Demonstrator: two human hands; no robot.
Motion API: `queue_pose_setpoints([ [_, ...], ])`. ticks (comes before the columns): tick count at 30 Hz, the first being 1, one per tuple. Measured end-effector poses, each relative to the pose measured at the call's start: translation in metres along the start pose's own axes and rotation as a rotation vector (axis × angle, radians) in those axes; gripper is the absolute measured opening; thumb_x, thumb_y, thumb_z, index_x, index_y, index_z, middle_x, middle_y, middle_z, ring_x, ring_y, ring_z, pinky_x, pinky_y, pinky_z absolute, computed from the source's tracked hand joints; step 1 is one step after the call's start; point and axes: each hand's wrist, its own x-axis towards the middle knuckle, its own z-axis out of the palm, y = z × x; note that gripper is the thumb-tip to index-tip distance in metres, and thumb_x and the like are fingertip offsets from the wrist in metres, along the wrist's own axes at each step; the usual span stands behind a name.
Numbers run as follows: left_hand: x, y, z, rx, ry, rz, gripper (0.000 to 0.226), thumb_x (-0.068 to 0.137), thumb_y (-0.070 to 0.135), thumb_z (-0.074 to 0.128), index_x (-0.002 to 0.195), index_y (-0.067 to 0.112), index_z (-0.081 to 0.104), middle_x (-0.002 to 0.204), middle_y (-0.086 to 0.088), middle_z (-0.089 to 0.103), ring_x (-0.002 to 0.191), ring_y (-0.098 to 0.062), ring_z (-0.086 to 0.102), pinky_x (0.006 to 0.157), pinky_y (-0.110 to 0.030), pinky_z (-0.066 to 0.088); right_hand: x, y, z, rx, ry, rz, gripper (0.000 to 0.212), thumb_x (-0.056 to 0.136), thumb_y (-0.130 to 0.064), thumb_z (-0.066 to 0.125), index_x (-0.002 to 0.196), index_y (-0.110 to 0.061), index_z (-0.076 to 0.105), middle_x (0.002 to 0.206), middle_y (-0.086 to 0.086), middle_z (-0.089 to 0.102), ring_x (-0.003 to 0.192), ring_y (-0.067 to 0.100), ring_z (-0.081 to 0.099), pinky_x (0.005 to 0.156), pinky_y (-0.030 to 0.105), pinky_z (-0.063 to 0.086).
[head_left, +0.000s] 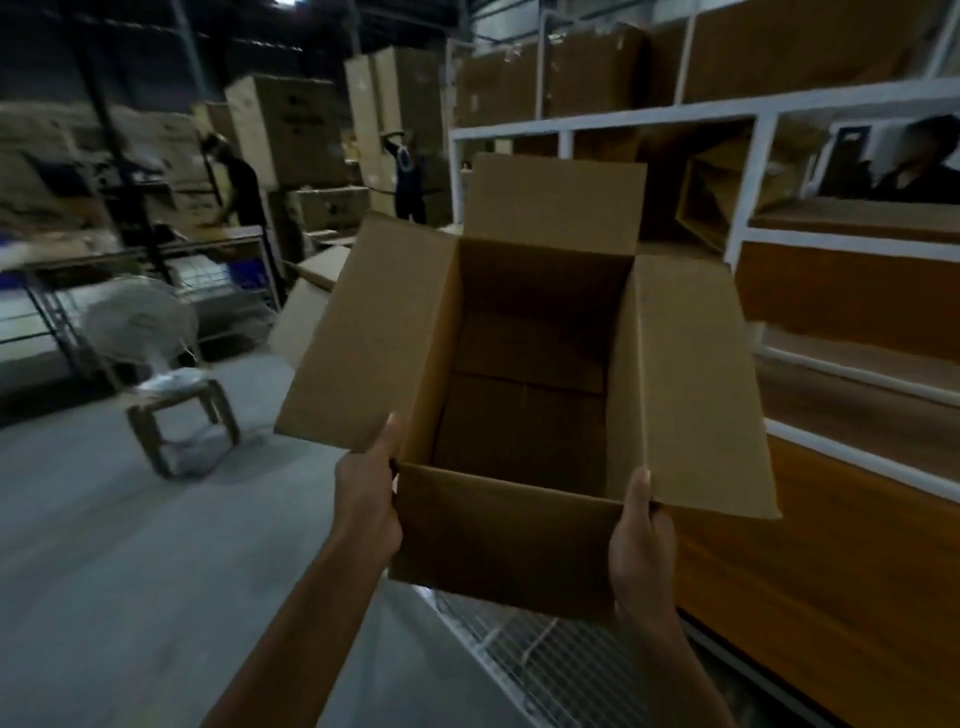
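An open brown cardboard box is held up in front of me, its four top flaps spread outward and nothing visible inside. My left hand grips its near left corner, thumb up along the edge where the left flap folds out. My right hand grips the near right corner, thumb on the inner edge beside the right flap. The box hangs in the air above a wire mesh surface.
A white-framed shelf unit with wooden panels and cardboard stands close on the right. A fan and a small stool stand on the grey floor at left. Stacked cartons and two people fill the back; a third person is behind the shelves.
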Motion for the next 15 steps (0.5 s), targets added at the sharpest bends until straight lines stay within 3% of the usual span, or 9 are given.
queue_pose_setpoints([
  [3,0.043,0.037,-0.001,0.011,-0.005,0.057,0.042,0.09,0.04,0.068,0.121,0.012,0.066,0.111,-0.007,0.072,0.098,-0.024,0.069,0.069,-0.032,0.054,0.025,-0.01,0.051,0.009,-0.001,-0.038,0.055,0.1,-0.054,0.035,0.115,-0.007,0.059,0.107,0.01,0.06,0.094,0.021,0.055,0.096,0.045,0.043],
  [7,0.107,0.077,0.016,0.0,-0.048,0.13,0.04,0.095,0.037,0.06,0.128,0.014,0.06,0.115,-0.005,0.067,0.095,-0.018,0.064,0.062,-0.025,0.047,0.069,-0.031,0.112,0.042,0.02,-0.162,0.052,0.096,-0.057,0.036,0.126,-0.019,0.057,0.115,-0.003,0.054,0.115,0.019,0.051,0.1,0.033,0.038],
  [11,0.183,0.111,0.044,-0.043,-0.124,0.213,0.046,0.09,0.039,0.066,0.13,0.015,0.061,0.116,-0.004,0.069,0.108,-0.023,0.065,0.086,-0.035,0.053,0.13,-0.055,0.172,0.055,0.037,-0.206,0.093,0.077,-0.08,0.031,0.149,-0.023,0.038,0.15,0.006,0.043,0.136,0.028,0.041,0.116,0.051,0.029],
  [13,0.223,0.128,0.061,-0.047,-0.151,0.249,0.048,0.089,0.04,0.066,0.131,0.018,0.059,0.119,-0.004,0.069,0.111,-0.023,0.065,0.093,-0.039,0.052,0.164,-0.07,0.201,0.126,0.011,-0.221,0.082,0.087,-0.073,0.034,0.15,-0.022,0.036,0.153,0.006,0.04,0.137,0.027,0.04,0.115,0.046,0.03],
  [15,0.264,0.147,0.081,-0.066,-0.174,0.267,0.048,0.089,0.042,0.067,0.13,0.019,0.06,0.118,-0.004,0.069,0.108,-0.022,0.067,0.083,-0.036,0.055,0.199,-0.085,0.231,0.172,-0.02,-0.253,0.069,0.096,-0.062,0.036,0.149,-0.019,0.037,0.146,0.004,0.046,0.129,0.019,0.044,0.107,0.037,0.033],
])
